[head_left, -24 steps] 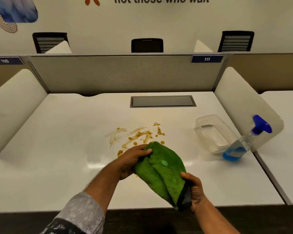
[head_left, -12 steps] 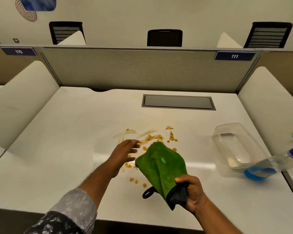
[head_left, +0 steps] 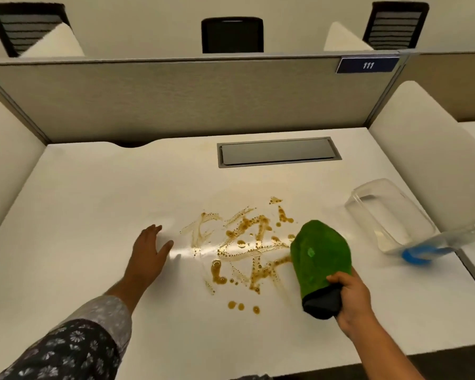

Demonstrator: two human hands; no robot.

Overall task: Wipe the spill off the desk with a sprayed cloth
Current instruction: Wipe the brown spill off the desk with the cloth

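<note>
Here the left hand (head_left: 148, 250) lies spread and flat on the desk (head_left: 93, 201), holding nothing, just left of the brown spill (head_left: 244, 248) at mid-desk. Right of the spill, the right hand (head_left: 351, 297) grips the bunched green cloth (head_left: 318, 259) by its dark end, its tip at the spill's right edge.

Bunched green cloth (head_left: 320, 253) meets the right edge of the brown spill (head_left: 244, 242) smeared mid-desk (head_left: 93, 204).

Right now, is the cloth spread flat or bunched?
Bunched. The green cloth is gathered into a rounded bundle, its dark end gripped in the right hand, beside the brown spill.
</note>
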